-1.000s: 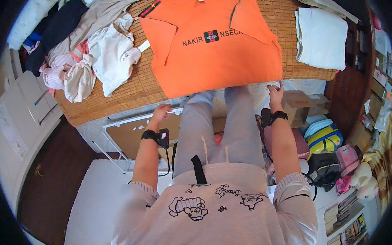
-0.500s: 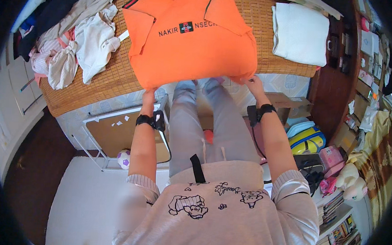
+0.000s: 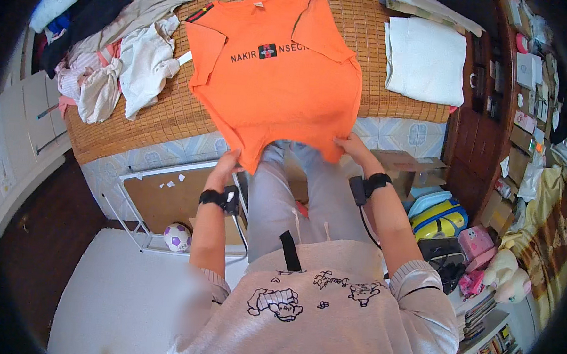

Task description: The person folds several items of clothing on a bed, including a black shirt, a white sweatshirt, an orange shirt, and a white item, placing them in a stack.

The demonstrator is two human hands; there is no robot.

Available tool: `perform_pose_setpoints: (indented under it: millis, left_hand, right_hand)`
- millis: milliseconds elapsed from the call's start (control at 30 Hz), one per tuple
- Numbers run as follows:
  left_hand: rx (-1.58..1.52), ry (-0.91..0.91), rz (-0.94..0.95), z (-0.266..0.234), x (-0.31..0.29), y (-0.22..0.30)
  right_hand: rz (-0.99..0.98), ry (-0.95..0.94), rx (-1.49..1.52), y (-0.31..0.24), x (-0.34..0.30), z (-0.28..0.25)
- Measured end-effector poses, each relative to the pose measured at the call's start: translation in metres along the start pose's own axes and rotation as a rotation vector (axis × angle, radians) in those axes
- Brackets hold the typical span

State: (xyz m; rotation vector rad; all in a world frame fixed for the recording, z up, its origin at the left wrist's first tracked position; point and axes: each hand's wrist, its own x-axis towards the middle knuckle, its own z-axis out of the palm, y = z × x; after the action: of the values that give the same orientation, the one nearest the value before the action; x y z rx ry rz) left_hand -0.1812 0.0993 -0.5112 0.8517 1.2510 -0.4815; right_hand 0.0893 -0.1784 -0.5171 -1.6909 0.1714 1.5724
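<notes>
Apparent step: hem handling. Left hand (image 3: 226,164) and right hand (image 3: 357,149) hold orange shirt (image 3: 278,93), each grip narrow; next move likely calls for even tension.

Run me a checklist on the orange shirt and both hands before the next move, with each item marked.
1. Left hand gripping the orange shirt: ok, at its lower left corner.
2. Right hand gripping the shirt: ok, at its lower right corner.
3. Shirt wholly on the woven mat: not ok, its lower part extends past the mat's front edge.
4. Bottom hem straight: not ok, it curves between the hands.
5. Shirt apart from the folded white cloth: ok, mat shows between them.
6. Underside smooth: cannot tell, hidden.
</notes>
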Motion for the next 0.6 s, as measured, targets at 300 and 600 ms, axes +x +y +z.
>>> perform_pose_setpoints:
  millis: [300,600]
  left_hand:
    - [-0.178,0.43,0.272,-0.013,0.045,-0.049]
    - [-0.226,0.361,0.305,-0.024,-0.023,-0.067]
  right_hand:
    - [-0.053,0.296,-0.002,0.01,-0.008,-0.003]
    - [-0.115,0.335,0.262,0.065,-0.046,-0.026]
